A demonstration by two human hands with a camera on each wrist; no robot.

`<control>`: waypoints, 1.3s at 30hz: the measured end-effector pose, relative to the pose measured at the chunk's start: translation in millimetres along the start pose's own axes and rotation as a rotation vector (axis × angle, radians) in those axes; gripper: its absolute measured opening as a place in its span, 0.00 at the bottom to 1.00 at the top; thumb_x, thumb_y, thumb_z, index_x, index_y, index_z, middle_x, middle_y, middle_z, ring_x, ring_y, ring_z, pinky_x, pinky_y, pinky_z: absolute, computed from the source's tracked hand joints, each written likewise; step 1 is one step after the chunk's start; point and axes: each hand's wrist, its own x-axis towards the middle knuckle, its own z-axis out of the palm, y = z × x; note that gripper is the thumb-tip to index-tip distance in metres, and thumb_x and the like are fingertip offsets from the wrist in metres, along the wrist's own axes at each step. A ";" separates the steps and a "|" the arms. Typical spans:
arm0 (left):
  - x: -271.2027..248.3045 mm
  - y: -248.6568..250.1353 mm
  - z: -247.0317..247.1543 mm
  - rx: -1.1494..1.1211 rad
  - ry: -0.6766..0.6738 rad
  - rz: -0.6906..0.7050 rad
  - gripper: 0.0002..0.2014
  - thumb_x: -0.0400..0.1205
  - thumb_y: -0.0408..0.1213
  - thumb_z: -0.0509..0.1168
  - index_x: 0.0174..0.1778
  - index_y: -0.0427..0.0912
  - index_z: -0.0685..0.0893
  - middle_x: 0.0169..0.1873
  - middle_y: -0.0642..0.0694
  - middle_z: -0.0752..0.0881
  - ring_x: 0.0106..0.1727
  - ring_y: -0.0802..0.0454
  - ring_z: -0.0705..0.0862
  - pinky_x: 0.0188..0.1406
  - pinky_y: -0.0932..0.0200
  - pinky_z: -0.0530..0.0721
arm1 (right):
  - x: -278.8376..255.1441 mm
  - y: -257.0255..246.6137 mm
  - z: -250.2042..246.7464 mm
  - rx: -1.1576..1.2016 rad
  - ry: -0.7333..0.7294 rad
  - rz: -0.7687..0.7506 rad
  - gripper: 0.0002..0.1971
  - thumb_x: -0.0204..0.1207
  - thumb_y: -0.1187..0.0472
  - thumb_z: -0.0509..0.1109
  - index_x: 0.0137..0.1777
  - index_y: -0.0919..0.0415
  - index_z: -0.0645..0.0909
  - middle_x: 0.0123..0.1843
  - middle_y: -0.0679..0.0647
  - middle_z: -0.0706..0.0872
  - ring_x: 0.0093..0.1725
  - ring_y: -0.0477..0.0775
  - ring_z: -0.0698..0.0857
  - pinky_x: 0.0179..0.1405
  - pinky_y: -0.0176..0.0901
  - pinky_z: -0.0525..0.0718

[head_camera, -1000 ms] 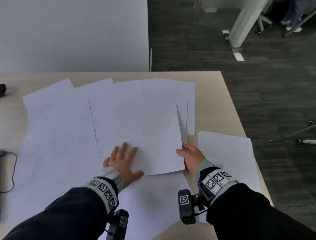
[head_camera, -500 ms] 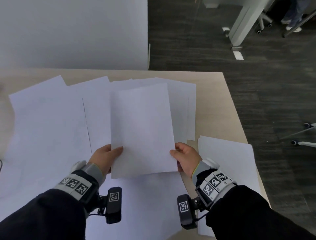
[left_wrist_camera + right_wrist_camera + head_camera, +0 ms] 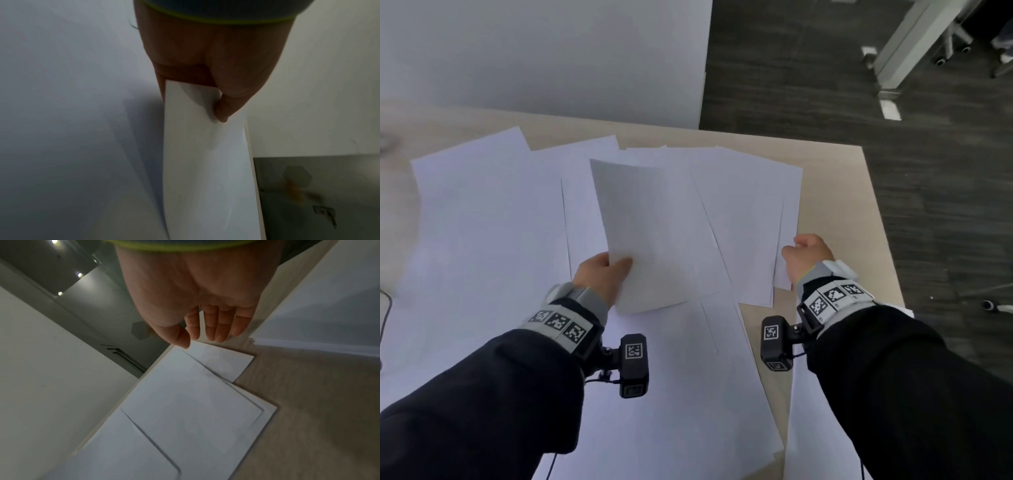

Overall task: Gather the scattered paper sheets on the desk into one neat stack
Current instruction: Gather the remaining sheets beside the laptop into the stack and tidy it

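Note:
Several white paper sheets lie overlapped across the light wooden desk. My left hand pinches one sheet by its near left edge and holds it lifted above the others; in the left wrist view the thumb presses on that held sheet. My right hand hovers with relaxed, straight fingers over the right-hand sheets, holding nothing. The right wrist view shows the right hand above overlapped sheets near the desk's edge.
Another sheet lies at the desk's near right, partly under my right sleeve. A white partition stands behind the desk. A black cable runs at the left edge. Dark carpet lies beyond the desk's right edge.
My right hand let go of the lifted sheet and moved right over the right-hand sheets. My left hand keeps the sheet and has shifted it left.

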 end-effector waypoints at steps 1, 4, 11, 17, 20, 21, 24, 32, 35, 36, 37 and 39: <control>1.4 5.7 4.0 0.009 0.000 0.030 0.04 0.82 0.45 0.67 0.44 0.51 0.85 0.43 0.49 0.90 0.48 0.42 0.89 0.55 0.41 0.89 | 2.7 -0.2 0.9 -0.021 -0.006 -0.003 0.22 0.77 0.55 0.64 0.72 0.52 0.74 0.72 0.54 0.80 0.53 0.59 0.85 0.60 0.50 0.84; 6.0 17.9 15.2 0.075 -0.016 0.110 0.04 0.84 0.43 0.66 0.50 0.51 0.85 0.43 0.53 0.89 0.45 0.49 0.87 0.46 0.55 0.86 | 6.2 -1.1 6.1 -0.034 -0.009 0.001 0.22 0.77 0.54 0.64 0.72 0.52 0.74 0.73 0.56 0.79 0.52 0.60 0.84 0.54 0.47 0.82; 11.0 23.7 28.0 0.254 -0.059 0.149 0.05 0.86 0.45 0.62 0.49 0.54 0.84 0.37 0.58 0.85 0.38 0.55 0.84 0.32 0.63 0.76 | 9.7 -9.6 10.4 0.240 -0.061 0.056 0.22 0.76 0.55 0.67 0.71 0.53 0.75 0.54 0.49 0.85 0.44 0.53 0.83 0.48 0.46 0.78; 10.7 22.0 28.4 0.259 -0.077 0.143 0.07 0.86 0.45 0.62 0.52 0.52 0.85 0.39 0.56 0.87 0.39 0.53 0.85 0.35 0.60 0.79 | 31.0 -0.1 34.1 0.577 -0.118 0.173 0.38 0.50 0.50 0.79 0.66 0.55 0.81 0.58 0.58 0.89 0.55 0.65 0.88 0.60 0.69 0.84; 10.3 21.6 27.1 0.224 -0.086 0.134 0.06 0.86 0.44 0.63 0.53 0.53 0.85 0.40 0.55 0.87 0.40 0.53 0.86 0.34 0.61 0.79 | 7.4 -11.3 34.6 0.525 -0.209 0.115 0.18 0.73 0.66 0.74 0.63 0.66 0.83 0.58 0.63 0.88 0.56 0.67 0.87 0.62 0.67 0.84; 10.0 21.5 26.1 0.203 -0.086 0.130 0.06 0.86 0.45 0.63 0.53 0.52 0.85 0.40 0.55 0.87 0.40 0.53 0.86 0.34 0.61 0.79 | 4.0 -10.7 34.9 0.472 -0.212 0.085 0.14 0.76 0.70 0.70 0.62 0.66 0.83 0.57 0.62 0.88 0.56 0.67 0.87 0.62 0.65 0.84; 10.0 20.1 20.7 0.145 -0.071 0.111 0.06 0.86 0.44 0.63 0.55 0.51 0.84 0.40 0.55 0.87 0.40 0.53 0.85 0.32 0.62 0.78 | -1.7 -4.3 29.1 0.321 -0.163 -0.039 0.11 0.78 0.70 0.67 0.57 0.60 0.85 0.50 0.58 0.89 0.48 0.62 0.87 0.56 0.55 0.87; -11.5 -7.8 1.0 -0.217 -0.110 -0.073 0.10 0.86 0.36 0.66 0.62 0.46 0.85 0.51 0.42 0.91 0.52 0.37 0.89 0.53 0.40 0.89 | -31.5 53.9 -29.0 0.372 0.027 -0.061 0.09 0.79 0.65 0.66 0.53 0.53 0.85 0.41 0.46 0.87 0.40 0.52 0.84 0.43 0.41 0.81; -32.2 -13.0 10.7 -0.311 -0.228 -0.138 0.08 0.87 0.32 0.65 0.60 0.44 0.84 0.52 0.41 0.91 0.52 0.37 0.89 0.51 0.42 0.88 | -52.6 87.8 -51.5 0.399 0.064 -0.006 0.09 0.78 0.61 0.68 0.54 0.50 0.86 0.48 0.49 0.91 0.48 0.57 0.88 0.55 0.50 0.86; -37.6 -14.2 15.3 -0.307 -0.260 -0.141 0.08 0.87 0.31 0.65 0.59 0.44 0.85 0.51 0.41 0.91 0.51 0.37 0.88 0.50 0.43 0.87 | -57.3 96.3 -53.6 0.398 0.067 0.009 0.08 0.77 0.58 0.68 0.52 0.48 0.87 0.48 0.49 0.91 0.50 0.58 0.88 0.58 0.54 0.86; -43.2 -15.3 21.7 -0.298 -0.293 -0.140 0.08 0.87 0.31 0.65 0.59 0.43 0.85 0.51 0.40 0.91 0.51 0.37 0.89 0.50 0.43 0.87 | -63.2 104.8 -56.5 0.395 0.076 0.018 0.08 0.76 0.57 0.68 0.51 0.47 0.88 0.46 0.48 0.92 0.49 0.58 0.89 0.58 0.55 0.86; -57.8 -17.3 37.3 -0.267 -0.362 -0.134 0.09 0.86 0.31 0.66 0.61 0.42 0.85 0.52 0.38 0.92 0.50 0.36 0.89 0.51 0.41 0.87 | -77.9 120.2 -65.4 0.424 0.115 0.030 0.10 0.76 0.56 0.67 0.52 0.46 0.88 0.42 0.48 0.92 0.45 0.57 0.90 0.53 0.50 0.88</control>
